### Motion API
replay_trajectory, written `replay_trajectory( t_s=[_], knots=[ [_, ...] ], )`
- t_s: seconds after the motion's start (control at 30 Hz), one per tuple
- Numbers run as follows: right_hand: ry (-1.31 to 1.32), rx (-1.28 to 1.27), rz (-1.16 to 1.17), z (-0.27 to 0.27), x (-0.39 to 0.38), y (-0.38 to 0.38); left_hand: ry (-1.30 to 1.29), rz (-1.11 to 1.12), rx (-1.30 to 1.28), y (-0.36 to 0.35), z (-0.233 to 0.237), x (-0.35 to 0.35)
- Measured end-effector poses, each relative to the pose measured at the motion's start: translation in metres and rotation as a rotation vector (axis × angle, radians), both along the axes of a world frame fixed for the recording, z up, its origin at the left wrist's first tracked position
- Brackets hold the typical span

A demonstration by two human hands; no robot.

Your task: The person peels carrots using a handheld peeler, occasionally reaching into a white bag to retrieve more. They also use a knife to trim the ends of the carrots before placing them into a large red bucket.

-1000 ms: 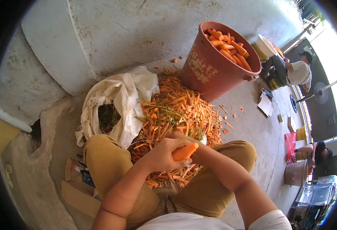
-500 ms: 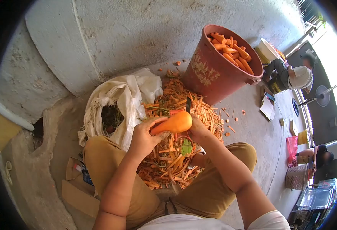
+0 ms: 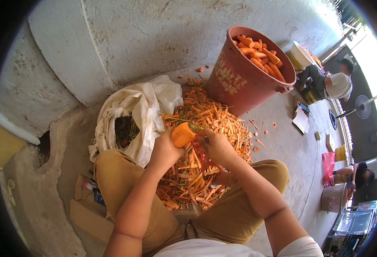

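My left hand (image 3: 166, 149) is wrapped round a thick peeled carrot (image 3: 183, 135), its blunt end turned toward my right hand. My right hand (image 3: 216, 147) is closed beside the carrot on a red peeler (image 3: 202, 156), whose outline is blurred and partly covered by the fingers. Below both hands, between my knees, lies a heap of carrot peelings (image 3: 193, 182) with some green tops. A red bin (image 3: 231, 81) filled with peeled carrots (image 3: 259, 55) stands beyond the heap, tilted in this view.
Left of the heap slumps a white woven sack (image 3: 147, 100) with dark green scraps inside. A cardboard box (image 3: 90, 218) lies by my left knee. At the right are two other people, a fan (image 3: 363, 106), a pink bag (image 3: 328, 167) and a basket (image 3: 333, 198). A wall rises behind.
The carrot has shifted left and down and turned, so its blunt end shows more. My right hand has moved slightly up and left; the peeler has swung from above to below it.
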State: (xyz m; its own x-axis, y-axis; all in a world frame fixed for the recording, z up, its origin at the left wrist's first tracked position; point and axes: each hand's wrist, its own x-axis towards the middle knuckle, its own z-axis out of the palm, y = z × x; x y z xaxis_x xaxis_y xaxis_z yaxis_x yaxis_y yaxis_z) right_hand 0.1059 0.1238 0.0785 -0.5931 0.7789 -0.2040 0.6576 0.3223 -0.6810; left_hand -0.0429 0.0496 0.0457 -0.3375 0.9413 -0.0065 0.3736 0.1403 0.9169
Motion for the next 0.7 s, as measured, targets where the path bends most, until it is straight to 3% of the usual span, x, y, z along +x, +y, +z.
replay_trajectory(
  t_s=[0.37, 0.67, 0.7],
  knots=[
    [0.001, -0.117, 0.053, -0.009, 0.001, 0.000, 0.028, 0.042, 0.033, 0.007, -0.006, 0.010],
    [-0.181, -0.193, -0.091, -0.009, -0.008, -0.003, 0.089, 0.017, 0.082, 0.007, -0.032, 0.013],
    [0.003, -0.283, -0.085, -0.058, 0.003, 0.008, 0.101, 0.019, 0.079, 0.008, -0.034, 0.012]
  ],
)
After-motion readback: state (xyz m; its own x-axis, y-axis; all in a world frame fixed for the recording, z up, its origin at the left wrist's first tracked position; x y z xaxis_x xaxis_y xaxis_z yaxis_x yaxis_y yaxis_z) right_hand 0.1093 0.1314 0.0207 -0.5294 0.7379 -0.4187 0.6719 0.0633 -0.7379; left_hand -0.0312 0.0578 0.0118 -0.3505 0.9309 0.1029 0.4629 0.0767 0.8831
